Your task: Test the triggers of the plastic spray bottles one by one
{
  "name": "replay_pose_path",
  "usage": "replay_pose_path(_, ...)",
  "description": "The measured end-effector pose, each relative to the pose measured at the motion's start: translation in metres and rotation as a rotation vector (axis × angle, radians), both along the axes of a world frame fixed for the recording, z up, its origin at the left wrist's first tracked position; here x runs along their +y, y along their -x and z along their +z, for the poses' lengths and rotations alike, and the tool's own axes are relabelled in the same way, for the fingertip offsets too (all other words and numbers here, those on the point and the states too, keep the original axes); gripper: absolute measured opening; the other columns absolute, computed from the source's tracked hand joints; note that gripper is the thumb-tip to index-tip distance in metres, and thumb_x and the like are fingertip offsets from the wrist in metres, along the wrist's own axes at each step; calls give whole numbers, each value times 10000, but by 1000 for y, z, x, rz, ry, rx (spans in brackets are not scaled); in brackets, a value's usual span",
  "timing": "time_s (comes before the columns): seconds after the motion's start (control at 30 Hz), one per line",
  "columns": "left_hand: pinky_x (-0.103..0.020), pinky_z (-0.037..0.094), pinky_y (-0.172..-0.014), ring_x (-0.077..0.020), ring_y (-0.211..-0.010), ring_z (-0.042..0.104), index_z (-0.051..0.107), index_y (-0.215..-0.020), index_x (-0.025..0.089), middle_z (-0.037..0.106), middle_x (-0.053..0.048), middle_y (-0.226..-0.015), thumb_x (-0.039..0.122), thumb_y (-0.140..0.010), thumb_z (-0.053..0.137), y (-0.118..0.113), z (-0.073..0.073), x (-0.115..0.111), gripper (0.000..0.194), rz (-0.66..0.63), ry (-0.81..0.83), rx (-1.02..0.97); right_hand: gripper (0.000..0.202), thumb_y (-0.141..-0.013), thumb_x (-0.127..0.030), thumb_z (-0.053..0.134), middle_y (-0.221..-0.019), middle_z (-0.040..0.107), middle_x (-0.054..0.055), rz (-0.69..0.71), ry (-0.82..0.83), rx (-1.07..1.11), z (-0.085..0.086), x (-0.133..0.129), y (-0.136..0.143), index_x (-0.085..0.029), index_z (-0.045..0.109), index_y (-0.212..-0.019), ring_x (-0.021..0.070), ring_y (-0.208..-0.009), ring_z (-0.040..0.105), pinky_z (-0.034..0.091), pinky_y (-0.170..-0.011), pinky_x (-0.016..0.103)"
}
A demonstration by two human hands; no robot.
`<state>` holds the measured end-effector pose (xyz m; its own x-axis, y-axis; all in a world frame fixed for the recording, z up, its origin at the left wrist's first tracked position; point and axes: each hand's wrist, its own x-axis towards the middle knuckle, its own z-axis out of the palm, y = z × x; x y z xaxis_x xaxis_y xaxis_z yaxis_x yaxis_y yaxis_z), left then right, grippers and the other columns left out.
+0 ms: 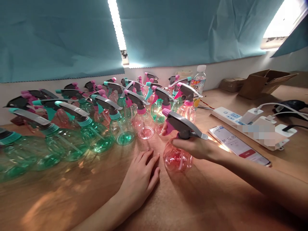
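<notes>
My right hand (192, 148) is wrapped round the neck of a pink see-through spray bottle (176, 162) with a grey and pink trigger head. The bottle stands about upright at the table top, a little tilted perhaps. To its left, my left hand (141, 175) lies palm down on the wooden table (101, 199), fingers stretched and slightly apart, holding nothing. Just beyond the hands stand a clear pink spray bottle (145, 126) and a green-based one (124, 136).
Several green spray bottles (96, 138) and pink ones fill the left and back. On the right lie a phone (238, 144) running a timer and a power strip (247, 128) with plugged-in chargers. Behind are a water bottle (200, 78) and an open cardboard box (258, 85).
</notes>
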<state>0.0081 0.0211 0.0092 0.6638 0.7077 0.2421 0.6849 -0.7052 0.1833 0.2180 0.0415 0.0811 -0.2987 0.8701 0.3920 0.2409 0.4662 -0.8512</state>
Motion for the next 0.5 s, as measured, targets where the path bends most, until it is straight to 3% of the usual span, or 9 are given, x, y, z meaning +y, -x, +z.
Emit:
replay_pose_path(0.07,-538,438,-1008,-337,-1222,502,595,-1271,94,560,-192,-1317,196,-948,460,0,0,0,365,2,2,-3,317,-648,-45,477,-596,459,-73,-2,22,-6,-2,1,1,-234,574,-884,83,-477,387,352,-461,228)
replay_pose_path(0.13,-535,440,-1007,-337,-1223,502,597,-1268,97,561,-189,-1317,195,-946,461,0,0,0,363,4,1,-9,369,-648,-77,478,-788,612,-20,-7,35,20,-2,2,2,-232,614,-955,119,-625,551,456,-550,243)
replay_pose_path(0.2,-534,443,-1006,-336,-1222,505,601,-1262,108,563,-182,-1318,197,-943,465,0,0,0,358,5,-1,-16,438,-645,-100,489,-1016,666,30,-3,35,50,-1,3,4,-227,632,-1039,169,-825,638,533,-693,286)
replay_pose_path(0.3,-536,445,-1003,-332,-1216,511,602,-1256,124,567,-169,-1316,201,-942,463,0,1,0,351,4,-5,-25,529,-648,-93,483,-1151,667,56,31,28,67,2,3,5,-219,629,-1140,186,-901,669,559,-825,339)
replay_pose_path(0.5,-535,442,-1007,-323,-1214,512,593,-1262,134,571,-163,-1314,204,-950,450,1,0,1,350,-1,-7,-31,653,-656,-54,477,-1256,639,52,43,22,58,3,1,5,-248,576,-1271,209,-963,686,582,-847,368)
